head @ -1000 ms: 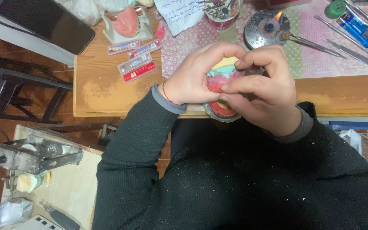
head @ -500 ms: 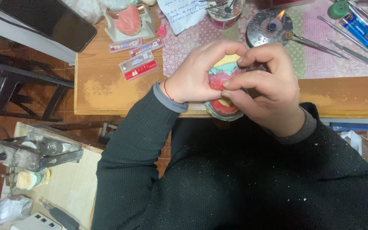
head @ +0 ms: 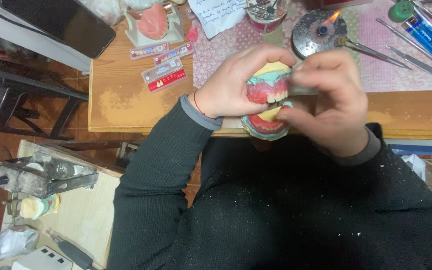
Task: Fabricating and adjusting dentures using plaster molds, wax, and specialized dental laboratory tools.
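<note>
We held the upper denture model in our left hand, fingers curled around its back and thumb side, gripping it firmly above the table edge. Our right hand pinched a thin metal tool between thumb and forefinger, its tip laid against the row of teeth; the other fingers were curled in tight. The lower denture model sat just under the upper one, at the very edge of the table, partly hidden by both hands. We could not tell whether the two models were touching.

Behind the hands a small burner was lit, with a metal spatula resting by it on the pink mat. Strips of spare teeth lay to the left, near a phone and another pink model on a stand.

Risks, as we judged them: the pink wax looked soft, so a slip of the tool could gouge it or knock a tooth loose. The lower model sat so near the edge that a nudge might drop it into our lap. The open flame was close to our right sleeve.
</note>
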